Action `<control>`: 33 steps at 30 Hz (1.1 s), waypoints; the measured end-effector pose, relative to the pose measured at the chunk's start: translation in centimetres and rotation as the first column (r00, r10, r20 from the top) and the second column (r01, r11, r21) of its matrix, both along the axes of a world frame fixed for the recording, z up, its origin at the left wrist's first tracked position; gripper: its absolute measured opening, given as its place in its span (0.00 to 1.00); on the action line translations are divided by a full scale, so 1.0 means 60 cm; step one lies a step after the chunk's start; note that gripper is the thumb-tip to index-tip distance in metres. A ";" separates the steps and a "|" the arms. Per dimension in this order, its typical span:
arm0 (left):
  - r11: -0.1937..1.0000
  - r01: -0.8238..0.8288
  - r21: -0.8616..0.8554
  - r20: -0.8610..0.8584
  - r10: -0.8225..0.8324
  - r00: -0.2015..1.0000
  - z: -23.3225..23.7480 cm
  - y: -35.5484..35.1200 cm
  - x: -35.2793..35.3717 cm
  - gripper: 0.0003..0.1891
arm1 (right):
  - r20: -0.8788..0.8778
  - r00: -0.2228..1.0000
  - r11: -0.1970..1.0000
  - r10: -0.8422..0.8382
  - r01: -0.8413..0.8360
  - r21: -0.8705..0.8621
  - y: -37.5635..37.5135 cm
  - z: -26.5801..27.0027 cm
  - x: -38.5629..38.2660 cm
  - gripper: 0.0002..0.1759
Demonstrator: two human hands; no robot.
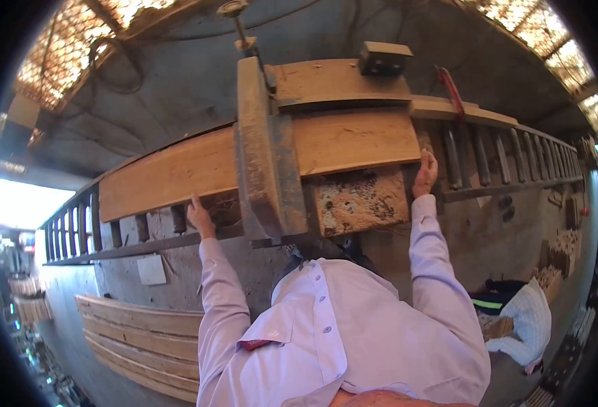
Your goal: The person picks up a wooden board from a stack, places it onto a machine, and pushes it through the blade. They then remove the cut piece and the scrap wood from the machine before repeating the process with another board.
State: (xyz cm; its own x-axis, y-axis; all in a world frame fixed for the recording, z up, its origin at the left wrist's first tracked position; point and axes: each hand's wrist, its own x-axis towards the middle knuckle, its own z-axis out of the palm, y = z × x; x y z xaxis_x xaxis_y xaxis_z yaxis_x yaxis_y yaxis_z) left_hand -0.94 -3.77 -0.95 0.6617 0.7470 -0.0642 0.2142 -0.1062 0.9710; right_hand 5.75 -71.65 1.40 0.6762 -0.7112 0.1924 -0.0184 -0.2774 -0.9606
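Note:
A long wooden plank (pixel 353 139) lies across a roller stand and passes beneath the upright beam of a machine (pixel 265 149). My left hand (pixel 200 218) is on the plank's near edge, left of the beam, its fingers closed there and partly hidden. At the plank's right end, my right hand (pixel 426 175) holds the corner, fingers bent against the end face. Below the plank, between my hands, is a worn, speckled block or plate (pixel 361 203).
Rollers (pixel 502 159) run off to both sides. Behind the plank stand a wooden fence board (pixel 343 81), a dark block (pixel 385 59) and a red handle (pixel 450 88). Several boards (pixel 139 339) lie on the floor at left; a white sack (pixel 526 319) lies at right.

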 end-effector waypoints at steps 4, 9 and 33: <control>0.999 0.038 -0.020 0.029 -0.037 0.999 0.028 -0.024 -0.004 0.25 | 0.076 0.996 0.920 0.055 -0.080 0.383 0.044 -0.059 -0.050 0.18; 0.998 -0.026 -0.061 0.013 0.026 1.000 0.025 -0.026 0.000 0.26 | 0.147 0.785 0.318 0.602 -0.404 0.858 0.201 -0.019 -0.056 0.22; 0.989 0.004 -0.147 0.050 0.004 0.999 0.044 -0.043 -0.003 0.26 | 0.018 0.989 0.317 0.148 -0.065 0.946 -0.008 -0.012 -0.208 0.20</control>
State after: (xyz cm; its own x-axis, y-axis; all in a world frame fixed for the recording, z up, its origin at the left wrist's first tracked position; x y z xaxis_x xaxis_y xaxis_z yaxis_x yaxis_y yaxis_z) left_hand -1.10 -6.34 1.68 0.6669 0.7319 -0.1399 0.1649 0.0381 0.9856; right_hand -6.74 -72.11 0.67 0.7407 -0.3061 -0.5981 -0.1287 0.8090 -0.5736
